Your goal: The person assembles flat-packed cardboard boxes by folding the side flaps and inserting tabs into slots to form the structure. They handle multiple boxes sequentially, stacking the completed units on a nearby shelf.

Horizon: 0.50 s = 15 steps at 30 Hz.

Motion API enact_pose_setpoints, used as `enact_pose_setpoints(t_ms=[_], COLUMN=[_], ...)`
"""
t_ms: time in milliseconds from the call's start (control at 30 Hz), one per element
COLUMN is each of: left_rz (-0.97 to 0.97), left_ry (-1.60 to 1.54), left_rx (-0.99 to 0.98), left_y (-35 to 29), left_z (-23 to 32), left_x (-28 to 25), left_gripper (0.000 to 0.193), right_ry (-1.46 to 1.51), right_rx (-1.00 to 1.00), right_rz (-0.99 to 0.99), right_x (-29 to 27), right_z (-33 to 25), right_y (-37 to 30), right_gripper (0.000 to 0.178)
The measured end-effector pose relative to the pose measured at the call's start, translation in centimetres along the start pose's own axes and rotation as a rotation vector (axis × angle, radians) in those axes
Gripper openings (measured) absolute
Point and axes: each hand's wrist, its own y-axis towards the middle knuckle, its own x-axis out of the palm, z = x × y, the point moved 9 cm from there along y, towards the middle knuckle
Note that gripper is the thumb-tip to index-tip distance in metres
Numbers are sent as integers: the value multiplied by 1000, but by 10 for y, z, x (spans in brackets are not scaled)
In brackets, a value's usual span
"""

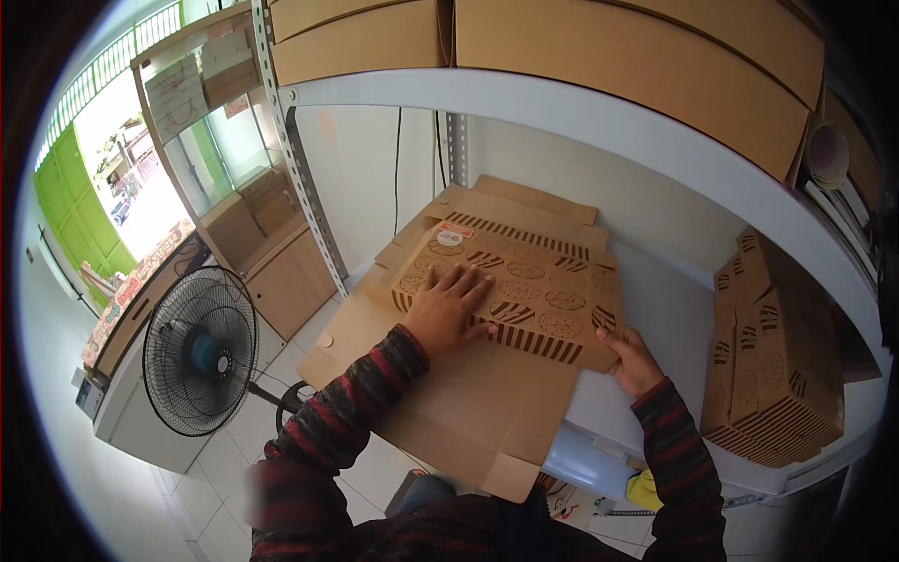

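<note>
A brown cardboard box [526, 271], printed with dark round doughnut shapes and striped edges, lies closed in front of me. My left hand [448, 307] rests on its top near the left front edge, fingers spread and flat. At the box's near right corner, my right hand [634, 360] grips the cardboard, thumb on the top face and the other fingers mostly hidden at the side. Under the box is a plain, flat cardboard sheet [459, 389] with cut flaps, which reaches past the shelf's front edge toward my body.
A pile of similar printed boxes [773, 365] stands to the right on the white shelf surface [660, 309]. Large cartons [618, 80] fill the shelf above, behind its metal beam [524, 92]. A standing fan [201, 351] and a wooden glass-fronted cabinet [290, 290] are at left.
</note>
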Motion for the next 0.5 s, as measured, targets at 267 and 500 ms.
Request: enact_pose_setpoints(t_ms=[267,500], left_rz=[39,184], left_ry=[26,-395], left_rx=[-17,-193], left_y=[-20,-102], left_z=[13,12], left_x=[-8,-15], left_gripper=[89,107], right_ry=[-172,-470], right_rx=[-209,-281], right_rz=[-81,-238], right_x=[10,32], right_z=[-24,-39], right_y=[-12,-37], right_gripper=[33,40])
